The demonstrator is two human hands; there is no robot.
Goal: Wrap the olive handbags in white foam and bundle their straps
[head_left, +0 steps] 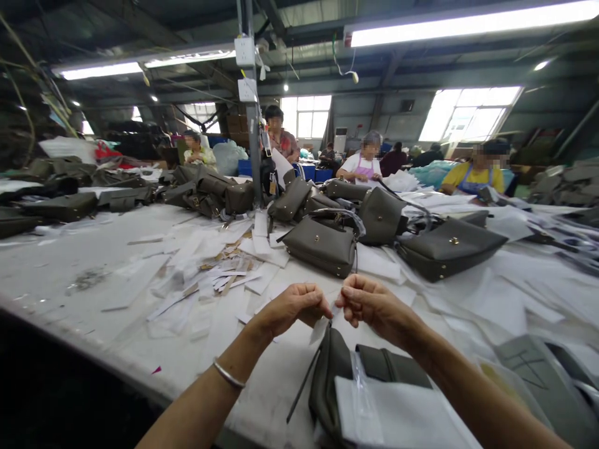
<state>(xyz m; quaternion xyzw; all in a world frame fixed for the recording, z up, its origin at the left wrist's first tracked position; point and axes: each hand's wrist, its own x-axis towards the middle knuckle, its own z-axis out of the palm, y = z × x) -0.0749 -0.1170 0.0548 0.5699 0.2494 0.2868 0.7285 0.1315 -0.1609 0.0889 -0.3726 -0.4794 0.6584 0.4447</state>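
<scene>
Near the front edge of the table (70, 262), the left hand (294, 307) and right hand (373, 304) meet with fingers curled shut. Both pinch a pale strip (320, 328) — too small to make out. Just under them lies a grey bag (334, 374), cut off at the bottom and partly hidden by white paper (397, 415).

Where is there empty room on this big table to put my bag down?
The best bare patch is on the left of the table, between the near edge, the paper scraps and the far-left bags. The middle and right are crowded with grey bags and white sheets.
</scene>
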